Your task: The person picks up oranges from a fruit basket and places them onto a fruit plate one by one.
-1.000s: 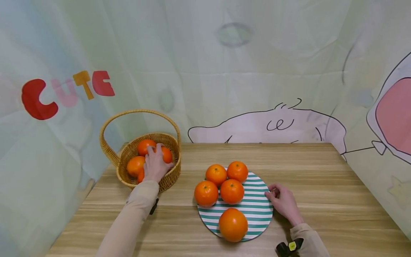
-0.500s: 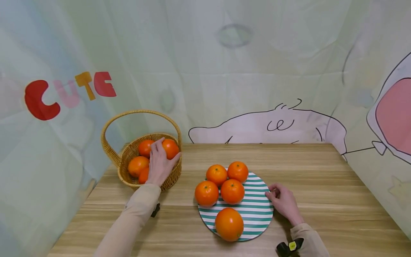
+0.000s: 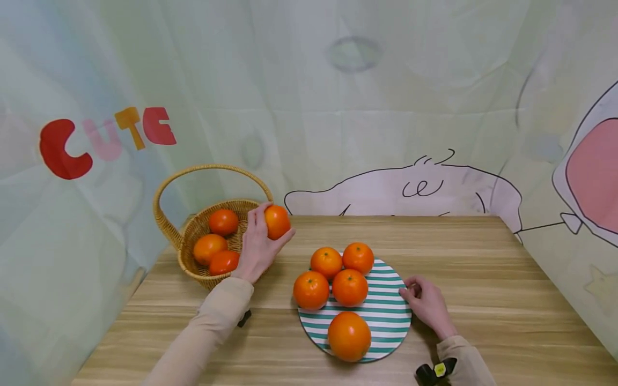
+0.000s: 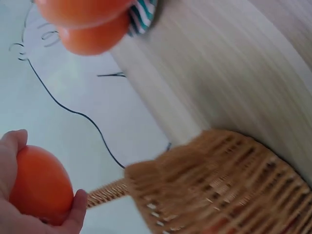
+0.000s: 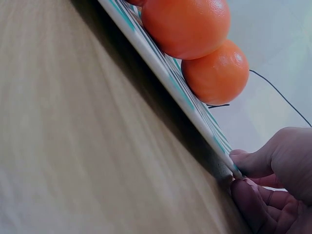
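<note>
My left hand [image 3: 256, 251] grips an orange [image 3: 277, 222] between thumb and fingers, over the right rim of a wicker basket [image 3: 203, 280]. In the left wrist view the held orange [image 4: 41, 185] shows smooth and round, apart from the basket wall [image 4: 234, 175]. Several more orange fruits, one of them a fruit [image 3: 210, 249] at the left, lie inside the basket. My right hand [image 3: 428, 306] pinches the right edge of a green-and-white striped round plate [image 3: 386, 300]. The right wrist view has the thumb [image 5: 256, 161] on top of the edge and fingers beneath.
On the plate, several mandarins cluster at the left and back, one being a mandarin [image 3: 350, 287]; a larger orange [image 3: 350, 336] sits at its front. The tall basket handle [image 3: 164, 225] arches upward. A printed curtain [image 3: 309, 107] stands behind the wooden table [image 3: 483, 257].
My left hand has lifted the orange out of the basket and carried it right. On the plate, the front orange shifted slightly left, then back right. My right hand stays put.
</note>
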Action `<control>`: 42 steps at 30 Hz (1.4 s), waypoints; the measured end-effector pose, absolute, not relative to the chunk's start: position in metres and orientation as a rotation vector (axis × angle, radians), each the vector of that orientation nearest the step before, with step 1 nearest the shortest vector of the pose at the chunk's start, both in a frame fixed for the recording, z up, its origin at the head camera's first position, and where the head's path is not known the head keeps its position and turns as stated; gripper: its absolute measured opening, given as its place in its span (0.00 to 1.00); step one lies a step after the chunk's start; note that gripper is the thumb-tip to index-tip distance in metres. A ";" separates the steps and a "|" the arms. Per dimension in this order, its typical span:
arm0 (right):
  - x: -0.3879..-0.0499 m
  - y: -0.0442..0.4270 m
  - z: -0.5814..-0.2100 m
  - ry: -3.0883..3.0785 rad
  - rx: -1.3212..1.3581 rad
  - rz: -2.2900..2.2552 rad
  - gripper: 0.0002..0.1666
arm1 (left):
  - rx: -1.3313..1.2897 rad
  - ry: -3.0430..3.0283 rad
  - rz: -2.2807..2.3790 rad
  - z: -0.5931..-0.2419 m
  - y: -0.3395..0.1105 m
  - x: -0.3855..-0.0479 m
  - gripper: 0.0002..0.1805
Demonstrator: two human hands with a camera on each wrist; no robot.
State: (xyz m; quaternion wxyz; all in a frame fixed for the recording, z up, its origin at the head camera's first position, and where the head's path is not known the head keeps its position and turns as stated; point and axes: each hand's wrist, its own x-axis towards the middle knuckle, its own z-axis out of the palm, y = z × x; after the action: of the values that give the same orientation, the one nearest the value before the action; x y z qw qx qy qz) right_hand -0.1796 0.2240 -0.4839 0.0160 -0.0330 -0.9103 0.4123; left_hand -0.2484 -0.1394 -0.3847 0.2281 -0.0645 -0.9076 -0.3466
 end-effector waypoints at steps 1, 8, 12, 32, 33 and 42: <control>-0.180 0.224 -0.484 -2.830 -0.101 1.282 0.15 | -0.188 -2.508 -0.970 -0.384 -0.137 -0.248 0.42; -0.180 0.224 -0.484 -2.836 -0.121 1.286 0.15 | -0.273 -2.554 -0.994 -0.378 -0.121 -0.242 0.40; -0.180 0.224 -0.484 -2.843 -0.134 1.294 0.16 | -0.328 -2.579 -0.996 -0.374 -0.115 -0.238 0.39; -0.179 0.223 -0.482 -2.833 -0.109 1.269 0.14 | -0.626 -2.541 -0.958 -0.360 -0.089 -0.216 0.42; -0.179 0.223 -0.482 -2.834 -0.109 1.269 0.14 | -0.647 -2.535 -0.948 -0.360 -0.087 -0.215 0.42; -0.178 0.223 -0.481 -2.837 -0.104 1.273 0.14 | -0.734 -2.547 -0.867 -0.356 -0.078 -0.207 0.42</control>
State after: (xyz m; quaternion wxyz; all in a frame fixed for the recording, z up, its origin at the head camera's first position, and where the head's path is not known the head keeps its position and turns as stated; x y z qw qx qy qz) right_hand -0.1784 0.2231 -0.4813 0.0153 -0.0335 -0.9117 0.4092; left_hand -0.2071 -0.0782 -0.3564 0.1757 -0.2592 -0.8990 -0.3061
